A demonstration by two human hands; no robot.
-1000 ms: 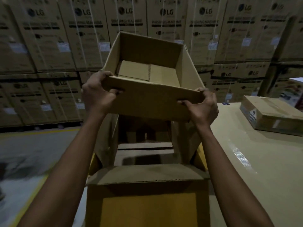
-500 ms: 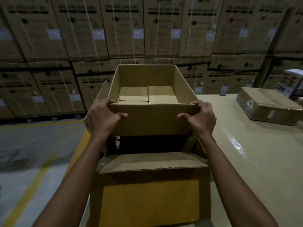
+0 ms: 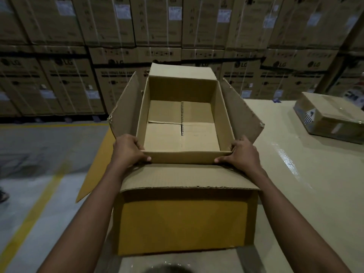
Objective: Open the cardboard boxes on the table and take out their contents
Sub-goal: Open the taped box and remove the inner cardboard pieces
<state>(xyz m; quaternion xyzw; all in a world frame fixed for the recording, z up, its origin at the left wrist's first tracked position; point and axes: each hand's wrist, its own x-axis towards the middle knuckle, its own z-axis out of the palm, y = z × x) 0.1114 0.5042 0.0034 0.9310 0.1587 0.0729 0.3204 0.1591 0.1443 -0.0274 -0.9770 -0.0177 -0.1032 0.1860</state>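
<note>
- Outer box point(image 3: 181, 223) stands at the near left end of the table point(image 3: 305, 184). All four flaps are splayed open, and the near flap lies out toward the viewer.
- Inner box point(image 3: 167, 134) sits in the outer box's mouth, between the raised side flaps. Its top is open, and only its bare cardboard floor shows, with nothing inside.
- Left hand point(image 3: 131, 149) grips the inner box's near left corner, thumb on the near wall and fingers curled over the rim.
- Right hand point(image 3: 243, 154) has the same grip on the near right corner.
- Step (judged): the inner box is being handled as the outer box's contents. Its direction of travel cannot be read from this moment.
- Next (judged): taking it out calls for a level, straight-up lift so its walls clear the side flaps. It can then be set down on bare table to the right.
- Sealed box point(image 3: 331, 119), taped, lies far right on the table, well apart, and is not yet opened.
- Background: stacked cartons point(image 3: 69, 79) along the far side, and floor point(image 3: 39, 154) at left.
</note>
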